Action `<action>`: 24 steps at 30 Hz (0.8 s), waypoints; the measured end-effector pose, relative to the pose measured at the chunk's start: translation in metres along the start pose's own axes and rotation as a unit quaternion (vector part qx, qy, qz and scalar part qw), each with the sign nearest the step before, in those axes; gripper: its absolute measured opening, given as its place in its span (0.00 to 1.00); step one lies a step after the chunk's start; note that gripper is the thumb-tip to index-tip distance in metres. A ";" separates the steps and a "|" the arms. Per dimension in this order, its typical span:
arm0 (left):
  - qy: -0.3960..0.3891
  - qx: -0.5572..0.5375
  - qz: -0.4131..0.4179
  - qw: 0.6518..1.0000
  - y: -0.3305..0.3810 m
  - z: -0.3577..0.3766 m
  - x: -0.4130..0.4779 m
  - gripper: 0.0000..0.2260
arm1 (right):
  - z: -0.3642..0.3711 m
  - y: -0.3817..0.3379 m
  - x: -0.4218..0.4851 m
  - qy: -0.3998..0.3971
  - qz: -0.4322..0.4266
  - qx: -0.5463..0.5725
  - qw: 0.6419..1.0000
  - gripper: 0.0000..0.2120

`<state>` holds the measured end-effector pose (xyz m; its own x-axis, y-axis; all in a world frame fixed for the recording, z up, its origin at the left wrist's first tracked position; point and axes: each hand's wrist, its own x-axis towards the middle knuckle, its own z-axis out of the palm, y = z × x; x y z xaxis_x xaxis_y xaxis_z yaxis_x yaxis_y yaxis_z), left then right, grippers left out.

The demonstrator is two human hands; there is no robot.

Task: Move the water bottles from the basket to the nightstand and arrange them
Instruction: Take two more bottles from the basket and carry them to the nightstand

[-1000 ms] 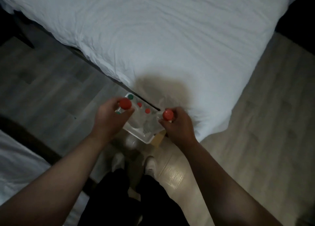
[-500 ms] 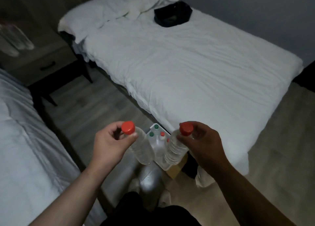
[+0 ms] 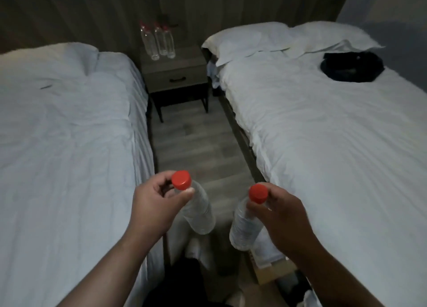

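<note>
Since 0.5 s ago: view has swung to face down the aisle, so the bedside table (image 3: 187, 60), then at the far left edge, now sits centred at the far end between the two beds; both bottles remain held, and the basket (image 3: 265, 252) that showed between them is now mostly hidden behind the right bottle and wrist. Left grip (image 3: 157, 205): thumb and curled fingers pinching the neck of the left bottle (image 3: 198, 212) just under its red cap (image 3: 181, 180). Right grip (image 3: 279, 216): same hold on the right bottle (image 3: 242, 225), fingers closed round the neck below its red cap (image 3: 258, 193). Both bottles clear, hanging cap-up and tilted, bases leaning toward each other but apart, over the wood floor (image 3: 196, 140) of the aisle. Only a pale edge of the basket visible, low right, on a brown cardboard box (image 3: 270, 275) beside the right bed (image 3: 323, 144). Three more clear bottles (image 3: 159, 41) stand upright, close together, at the back left of the table top against the wall; caps look red, detail blurred. Table has one drawer (image 3: 176, 78) with a dark handle. Left bed (image 3: 69, 133) in white bedding. Right bed carries white pillows (image 3: 277, 38) at its head and a black item (image 3: 351, 67) lying near them; cannot tell what it is.
</note>
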<state>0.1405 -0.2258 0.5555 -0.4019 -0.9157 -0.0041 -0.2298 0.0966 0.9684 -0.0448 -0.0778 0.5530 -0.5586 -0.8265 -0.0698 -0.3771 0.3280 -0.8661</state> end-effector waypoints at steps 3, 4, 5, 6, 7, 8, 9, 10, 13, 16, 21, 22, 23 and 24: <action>0.042 0.032 -0.020 0.998 -0.011 -0.030 0.015 0.11 | 0.029 -0.017 0.029 -0.036 -0.006 0.008 0.999 0.04; 0.052 0.045 -0.024 0.997 -0.016 -0.039 0.021 0.10 | 0.038 -0.023 0.039 -0.049 0.003 0.019 0.999 0.05; 0.060 0.066 -0.027 0.996 -0.020 -0.048 0.029 0.09 | 0.048 -0.028 0.049 -0.061 0.011 0.022 0.998 0.05; 0.064 0.093 -0.026 0.993 -0.023 -0.057 0.036 0.09 | 0.057 -0.033 0.059 -0.072 0.016 0.020 0.997 0.06; 0.066 0.119 -0.023 0.990 -0.026 -0.066 0.044 0.09 | 0.065 -0.037 0.069 -0.080 0.016 0.018 0.997 0.07; 0.066 0.136 -0.020 0.988 -0.028 -0.074 0.051 0.10 | 0.072 -0.041 0.078 -0.083 0.013 0.011 0.996 0.07; 0.068 0.143 -0.022 0.987 -0.030 -0.082 0.060 0.10 | 0.080 -0.046 0.089 -0.084 0.011 0.002 0.996 0.08; 0.069 0.144 -0.025 0.987 -0.032 -0.089 0.069 0.10 | 0.087 -0.051 0.099 -0.082 0.012 -0.003 0.997 0.09; 0.064 0.124 -0.036 0.990 -0.038 -0.104 0.102 0.11 | 0.105 -0.065 0.132 -0.068 0.020 0.017 0.997 0.10; 0.050 0.101 -0.053 0.992 -0.044 -0.113 0.138 0.12 | 0.115 -0.077 0.160 -0.064 0.033 0.027 0.997 0.11; 0.013 0.096 -0.047 0.994 -0.048 -0.110 0.189 0.16 | 0.113 -0.083 0.191 -0.016 0.044 0.055 0.997 0.11; 0.007 0.089 -0.044 0.995 -0.048 -0.107 0.197 0.16 | 0.110 -0.084 0.195 -0.007 0.054 0.062 0.997 0.11; 0.001 0.085 -0.041 0.996 -0.048 -0.104 0.205 0.16 | 0.107 -0.083 0.200 -0.002 0.060 0.068 0.996 0.11; -0.005 0.082 -0.039 0.996 -0.047 -0.100 0.212 0.16 | 0.104 -0.082 0.205 0.000 0.063 0.068 0.996 0.11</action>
<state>0.1548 -0.4635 0.5344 -0.3869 -0.9186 -0.0804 -0.4011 0.0892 0.9117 -0.0515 -0.3213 0.5589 -0.5950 -0.7829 -0.1820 -0.2000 0.3635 -0.9099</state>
